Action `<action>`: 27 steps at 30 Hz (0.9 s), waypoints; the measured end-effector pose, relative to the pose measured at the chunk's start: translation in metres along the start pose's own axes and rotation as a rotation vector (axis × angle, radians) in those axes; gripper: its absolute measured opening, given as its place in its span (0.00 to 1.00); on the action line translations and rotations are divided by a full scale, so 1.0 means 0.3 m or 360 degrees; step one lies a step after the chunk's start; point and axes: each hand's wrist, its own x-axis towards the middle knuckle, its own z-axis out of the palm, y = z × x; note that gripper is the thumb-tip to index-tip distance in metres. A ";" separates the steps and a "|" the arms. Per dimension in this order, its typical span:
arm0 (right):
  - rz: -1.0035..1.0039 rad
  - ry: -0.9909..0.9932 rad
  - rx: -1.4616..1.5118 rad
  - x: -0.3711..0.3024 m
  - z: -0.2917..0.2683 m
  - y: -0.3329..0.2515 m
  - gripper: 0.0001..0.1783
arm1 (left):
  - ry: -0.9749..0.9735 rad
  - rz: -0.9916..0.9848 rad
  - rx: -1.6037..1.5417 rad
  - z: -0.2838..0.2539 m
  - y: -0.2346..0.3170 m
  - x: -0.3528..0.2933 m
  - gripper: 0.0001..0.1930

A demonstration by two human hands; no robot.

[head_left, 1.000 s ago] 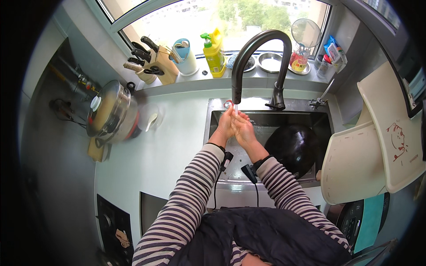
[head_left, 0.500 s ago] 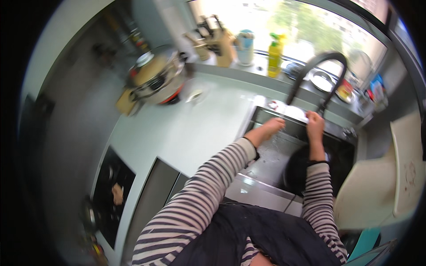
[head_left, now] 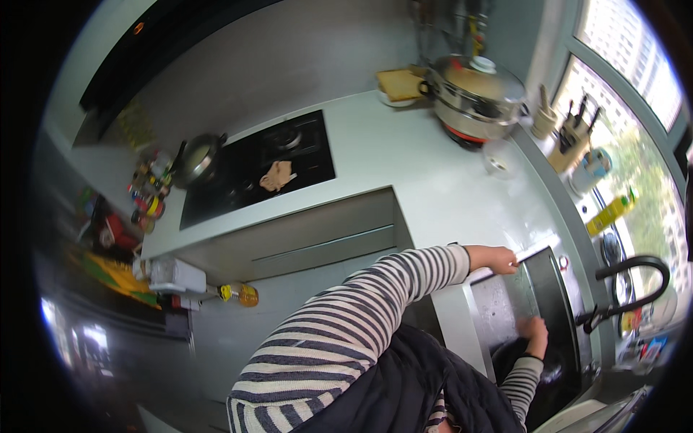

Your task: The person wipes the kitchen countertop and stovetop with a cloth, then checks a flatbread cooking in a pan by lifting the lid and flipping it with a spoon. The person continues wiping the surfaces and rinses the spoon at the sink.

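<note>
Head view's got the dark round pan (head_left: 507,355) down in the sink (head_left: 489,307), no real long axis, just beside the blurry right hand (head_left: 535,333) and farther from the curled left hand (head_left: 495,260), though I can't tell if either's gripping anything.

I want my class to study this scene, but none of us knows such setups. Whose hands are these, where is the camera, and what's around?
No machine here: these are one person's bare hands, filmed by a fisheye camera worn on the head, so straight edges bend. The left hand is at the edge of the sink; the right hand, blurred, is over it. Whether either holds anything, I cannot tell. On the counter stands a lidded steamer pot; a beige cloth-like item lies on the black hob.
</note>
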 end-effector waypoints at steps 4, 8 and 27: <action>-0.0107 0.0534 0.1191 0.027 0.021 -0.041 0.17 | 0.0585 -0.0317 -0.0089 -0.095 -0.270 -0.386 0.19; -0.0090 0.1021 0.0840 0.004 -0.124 -0.170 0.16 | 0.1309 -0.0402 -0.0107 -0.208 -0.498 -0.919 0.18; -0.1492 0.0212 0.0201 -0.584 -0.132 -2.179 0.36 | 0.2424 -0.2019 -0.0975 0.373 -0.580 -3.238 0.49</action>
